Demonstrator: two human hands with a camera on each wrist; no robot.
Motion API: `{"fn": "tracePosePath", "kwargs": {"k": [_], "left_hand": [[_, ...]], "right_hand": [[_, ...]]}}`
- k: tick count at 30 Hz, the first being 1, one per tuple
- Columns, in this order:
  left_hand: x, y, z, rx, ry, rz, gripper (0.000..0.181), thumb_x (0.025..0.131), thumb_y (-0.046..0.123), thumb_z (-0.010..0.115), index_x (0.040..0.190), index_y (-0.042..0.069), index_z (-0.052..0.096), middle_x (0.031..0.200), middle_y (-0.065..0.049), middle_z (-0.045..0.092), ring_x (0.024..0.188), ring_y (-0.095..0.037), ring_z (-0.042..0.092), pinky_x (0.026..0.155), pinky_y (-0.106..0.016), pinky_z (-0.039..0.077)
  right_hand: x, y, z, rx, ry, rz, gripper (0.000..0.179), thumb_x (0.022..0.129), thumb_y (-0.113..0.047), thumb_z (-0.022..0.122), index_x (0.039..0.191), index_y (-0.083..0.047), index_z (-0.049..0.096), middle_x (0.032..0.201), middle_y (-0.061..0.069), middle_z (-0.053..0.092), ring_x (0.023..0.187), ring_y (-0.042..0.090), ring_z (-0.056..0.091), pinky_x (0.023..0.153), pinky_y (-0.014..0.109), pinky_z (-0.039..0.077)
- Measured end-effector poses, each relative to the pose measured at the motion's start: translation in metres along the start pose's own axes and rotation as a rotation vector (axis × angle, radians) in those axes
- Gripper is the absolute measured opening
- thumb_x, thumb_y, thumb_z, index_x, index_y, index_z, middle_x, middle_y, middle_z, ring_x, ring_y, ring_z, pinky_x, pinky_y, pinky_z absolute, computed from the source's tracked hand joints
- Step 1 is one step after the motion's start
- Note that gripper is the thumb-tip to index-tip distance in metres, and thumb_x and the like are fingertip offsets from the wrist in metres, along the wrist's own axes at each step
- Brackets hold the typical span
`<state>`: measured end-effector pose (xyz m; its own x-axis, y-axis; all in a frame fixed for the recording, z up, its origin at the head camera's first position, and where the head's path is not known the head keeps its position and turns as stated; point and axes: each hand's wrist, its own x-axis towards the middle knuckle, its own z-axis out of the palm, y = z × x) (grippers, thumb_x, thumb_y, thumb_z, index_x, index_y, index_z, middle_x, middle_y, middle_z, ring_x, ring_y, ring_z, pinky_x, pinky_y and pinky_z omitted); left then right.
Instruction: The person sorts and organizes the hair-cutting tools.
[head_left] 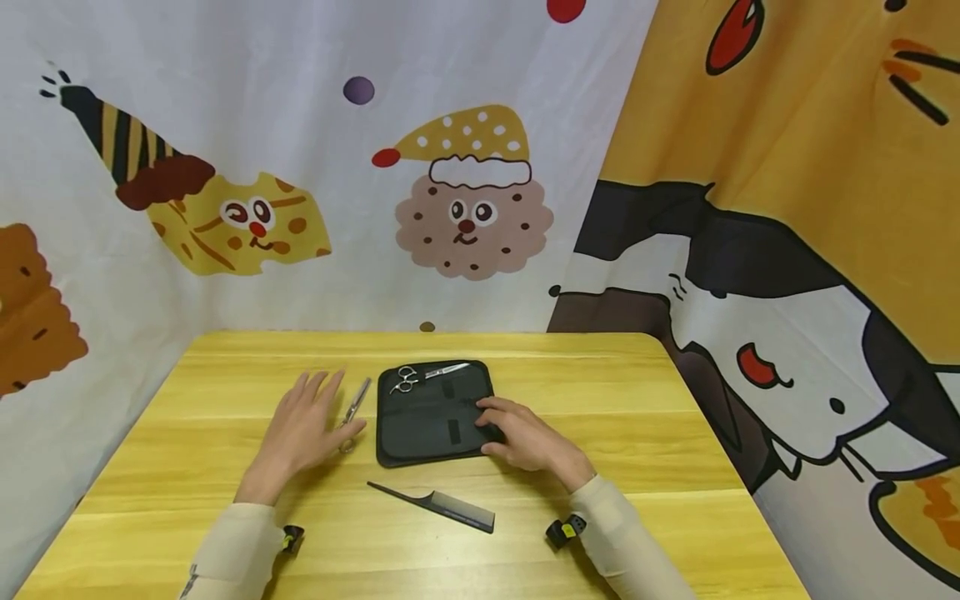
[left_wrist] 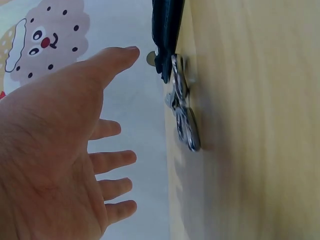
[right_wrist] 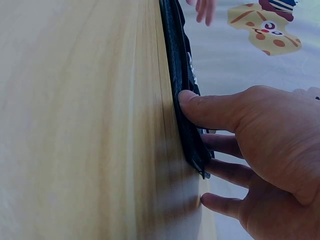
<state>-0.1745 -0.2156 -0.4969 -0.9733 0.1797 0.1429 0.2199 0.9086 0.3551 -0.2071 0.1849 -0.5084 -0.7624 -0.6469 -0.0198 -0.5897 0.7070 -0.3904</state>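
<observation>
A flat black zip case point(head_left: 420, 425) lies on the table with one pair of scissors point(head_left: 406, 379) across its upper part and small black straps below. My right hand point(head_left: 528, 437) holds the case's right edge, the thumb point(right_wrist: 200, 107) against the zipped side and the fingers over the edge. My left hand point(head_left: 300, 425) hovers with spread fingers just left of a second pair of scissors point(head_left: 356, 404), holding nothing. In the left wrist view, those scissors' finger rings point(left_wrist: 187, 127) show near the thumb. A dark rat-tail comb point(head_left: 457, 508) lies in front of the case.
The yellow wood-grain table point(head_left: 630, 392) carries everything. Behind it hangs a white curtain point(head_left: 300, 83) with cartoon prints, and an orange cartoon curtain point(head_left: 697, 142) stands at the right. A black wrist strap device point(head_left: 564, 531) sits at my right sleeve.
</observation>
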Motion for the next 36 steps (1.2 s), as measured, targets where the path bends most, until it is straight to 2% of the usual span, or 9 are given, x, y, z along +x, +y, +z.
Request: {"fn": "tracePosePath", "kwargs": {"k": [12, 17, 19, 22, 26, 28, 32, 36], "left_hand": [[-0.015, -0.005, 0.009, 0.01, -0.016, -0.013, 0.091, 0.102, 0.055, 0.079, 0.167, -0.002, 0.05, 0.169, -0.038, 0.047, 0.16, -0.069, 0.034, 0.128, -0.084, 0.033], [-0.015, -0.004, 0.013, 0.021, -0.011, 0.009, 0.089, 0.097, 0.054, 0.085, 0.157, -0.006, 0.06, 0.16, -0.037, 0.057, 0.152, -0.067, 0.047, 0.122, -0.083, 0.042], [-0.015, -0.002, 0.014, 0.032, -0.011, 0.02, 0.083, 0.094, 0.054, 0.087, 0.148, -0.006, 0.068, 0.154, -0.036, 0.062, 0.143, -0.064, 0.055, 0.116, -0.081, 0.048], [-0.013, 0.0, 0.014, 0.04, -0.018, 0.02, 0.067, 0.093, 0.052, 0.089, 0.13, -0.001, 0.076, 0.145, -0.032, 0.068, 0.126, -0.057, 0.066, 0.104, -0.075, 0.056], [-0.012, 0.003, 0.014, 0.035, -0.037, 0.002, 0.051, 0.092, 0.048, 0.091, 0.117, 0.005, 0.078, 0.133, -0.026, 0.072, 0.105, -0.044, 0.068, 0.088, -0.063, 0.061], [-0.012, 0.004, 0.013, 0.019, -0.052, -0.012, 0.048, 0.092, 0.044, 0.091, 0.117, 0.005, 0.079, 0.127, -0.024, 0.073, 0.099, -0.039, 0.067, 0.081, -0.057, 0.061], [-0.011, 0.006, 0.01, -0.027, -0.083, -0.04, 0.035, 0.092, 0.033, 0.09, 0.107, 0.004, 0.078, 0.113, -0.019, 0.071, 0.086, -0.029, 0.062, 0.072, -0.047, 0.057], [-0.01, 0.008, 0.007, -0.055, -0.11, -0.077, 0.026, 0.091, 0.025, 0.089, 0.098, 0.004, 0.075, 0.101, -0.014, 0.066, 0.079, -0.024, 0.055, 0.068, -0.04, 0.049]], "right_hand": [[-0.001, 0.001, 0.001, -0.012, 0.005, -0.003, 0.041, 0.108, -0.028, 0.08, 0.143, -0.007, 0.074, 0.174, 0.013, 0.053, 0.159, 0.036, 0.055, 0.131, 0.051, 0.05], [0.0, 0.001, 0.001, -0.013, 0.01, -0.007, 0.042, 0.108, -0.028, 0.08, 0.143, -0.007, 0.074, 0.174, 0.014, 0.053, 0.159, 0.036, 0.055, 0.132, 0.051, 0.05], [0.0, 0.001, 0.002, -0.008, 0.011, -0.005, 0.042, 0.108, -0.028, 0.081, 0.143, -0.007, 0.074, 0.174, 0.014, 0.053, 0.16, 0.036, 0.055, 0.132, 0.052, 0.05], [-0.001, 0.001, 0.002, -0.001, 0.01, 0.0, 0.042, 0.108, -0.028, 0.081, 0.144, -0.007, 0.074, 0.174, 0.014, 0.053, 0.16, 0.036, 0.055, 0.132, 0.052, 0.05], [-0.001, 0.001, 0.002, 0.001, 0.01, 0.003, 0.042, 0.108, -0.028, 0.081, 0.143, -0.007, 0.074, 0.174, 0.014, 0.053, 0.16, 0.036, 0.054, 0.132, 0.052, 0.049], [-0.001, 0.001, 0.002, 0.001, 0.009, 0.003, 0.042, 0.108, -0.028, 0.081, 0.143, -0.007, 0.074, 0.174, 0.014, 0.053, 0.16, 0.036, 0.054, 0.132, 0.052, 0.049], [-0.001, 0.001, 0.002, 0.002, 0.009, 0.006, 0.042, 0.108, -0.028, 0.081, 0.143, -0.007, 0.074, 0.174, 0.014, 0.053, 0.16, 0.037, 0.054, 0.132, 0.052, 0.049], [-0.001, 0.001, 0.002, 0.002, 0.008, 0.007, 0.042, 0.108, -0.028, 0.08, 0.143, -0.007, 0.074, 0.174, 0.014, 0.052, 0.16, 0.036, 0.054, 0.132, 0.052, 0.049]]}}
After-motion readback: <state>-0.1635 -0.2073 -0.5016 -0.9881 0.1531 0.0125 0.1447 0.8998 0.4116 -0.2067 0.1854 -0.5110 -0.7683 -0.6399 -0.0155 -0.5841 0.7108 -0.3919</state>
